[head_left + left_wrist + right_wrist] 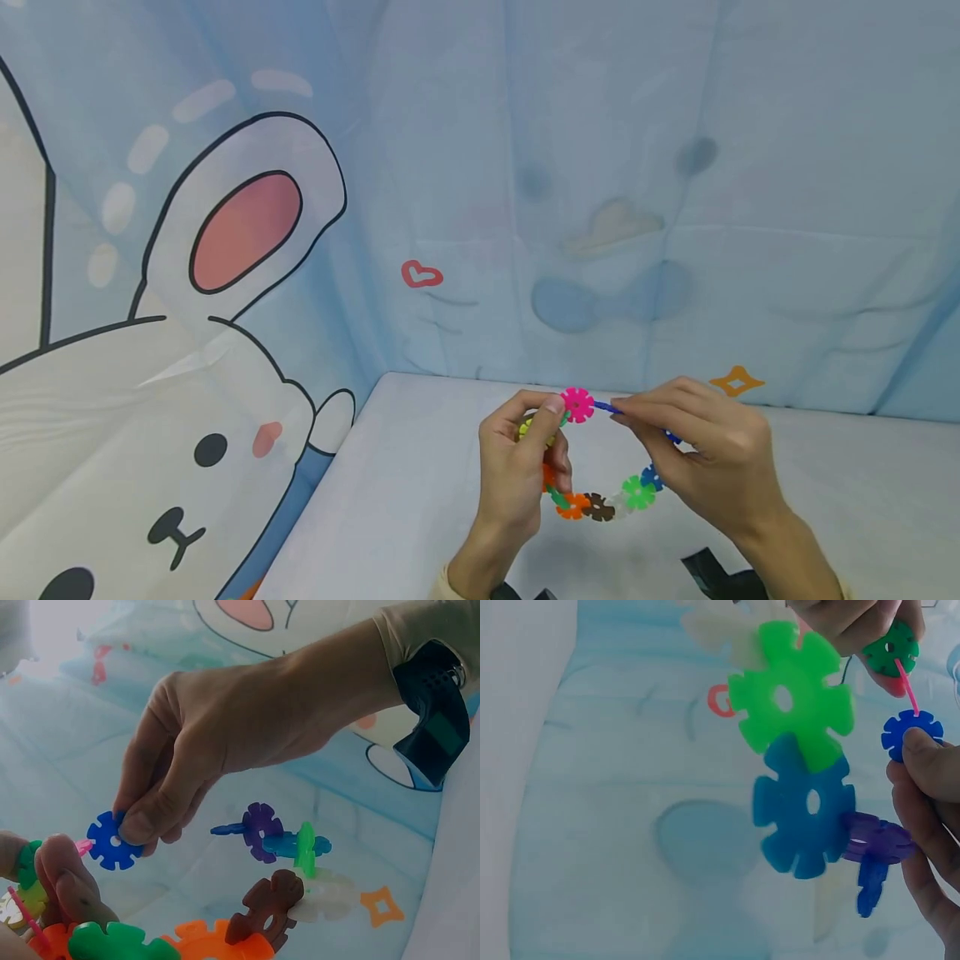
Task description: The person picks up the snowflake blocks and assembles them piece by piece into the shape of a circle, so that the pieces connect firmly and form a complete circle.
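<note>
A chain of notched plastic snowflake discs hangs in a curve between both hands. My left hand grips its left end by the green disc, with a yellow disc partly behind the fingers. From that end the pink disc sticks out. With thumb and fingertips, my right hand pinches a blue disc, whose edge meets the pink one; how deep the slots sit cannot be told. Lower links include an orange disc, a brown disc, a bright green disc and a purple disc near the loose end.
Below the hands spreads a white tabletop. A blue printed curtain hangs behind it, with a large cartoon rabbit at the left. Dark straps with the wrist cameras sit on the wrists.
</note>
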The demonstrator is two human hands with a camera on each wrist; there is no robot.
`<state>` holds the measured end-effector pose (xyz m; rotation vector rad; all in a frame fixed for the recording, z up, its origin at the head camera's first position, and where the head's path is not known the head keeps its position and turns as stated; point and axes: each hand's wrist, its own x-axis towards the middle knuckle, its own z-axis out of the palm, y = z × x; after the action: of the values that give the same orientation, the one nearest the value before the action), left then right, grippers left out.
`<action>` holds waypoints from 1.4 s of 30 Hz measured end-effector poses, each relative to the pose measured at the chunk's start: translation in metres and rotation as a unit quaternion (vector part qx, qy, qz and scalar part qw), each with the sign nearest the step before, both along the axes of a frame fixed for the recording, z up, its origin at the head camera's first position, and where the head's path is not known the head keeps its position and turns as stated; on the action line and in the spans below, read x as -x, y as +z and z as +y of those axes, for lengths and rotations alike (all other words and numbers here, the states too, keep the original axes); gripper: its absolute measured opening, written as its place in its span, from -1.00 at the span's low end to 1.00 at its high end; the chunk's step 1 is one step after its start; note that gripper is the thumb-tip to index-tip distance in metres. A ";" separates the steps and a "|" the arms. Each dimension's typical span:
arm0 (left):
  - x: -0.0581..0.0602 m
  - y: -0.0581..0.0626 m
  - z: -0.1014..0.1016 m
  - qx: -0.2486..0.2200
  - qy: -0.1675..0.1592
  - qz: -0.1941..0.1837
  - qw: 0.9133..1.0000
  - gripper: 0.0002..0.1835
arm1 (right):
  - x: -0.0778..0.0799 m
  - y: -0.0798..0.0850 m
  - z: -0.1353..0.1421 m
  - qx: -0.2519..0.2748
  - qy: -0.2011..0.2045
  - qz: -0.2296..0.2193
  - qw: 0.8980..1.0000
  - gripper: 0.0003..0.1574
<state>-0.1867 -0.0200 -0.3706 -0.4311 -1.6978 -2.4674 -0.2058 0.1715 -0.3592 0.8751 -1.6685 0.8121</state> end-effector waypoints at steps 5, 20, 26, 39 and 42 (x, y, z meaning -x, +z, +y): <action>0.000 0.000 0.000 0.000 0.002 0.002 1.000 -0.72 | -0.002 0.003 -0.002 -0.010 -0.024 0.036 0.999 -0.42; -0.003 0.000 0.004 0.020 0.012 0.031 0.999 -0.78 | -0.008 0.008 -0.012 0.028 -0.032 0.084 0.996 -0.44; -0.005 -0.001 0.006 0.022 0.004 0.028 0.999 -0.79 | -0.009 0.009 -0.020 0.046 -0.039 0.109 0.992 -0.46; -0.001 -0.006 0.008 -0.008 -0.012 0.008 1.000 -0.69 | -0.007 0.003 0.007 -0.014 -0.011 -0.069 0.997 -0.50; 0.000 -0.007 0.007 -0.021 0.001 0.008 1.000 -0.67 | -0.006 0.000 0.022 -0.013 -0.018 -0.168 0.985 -0.54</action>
<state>-0.1868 -0.0127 -0.3772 -0.4437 -1.6354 -2.4875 -0.2001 0.1937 -0.3590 0.7529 -1.9866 0.9550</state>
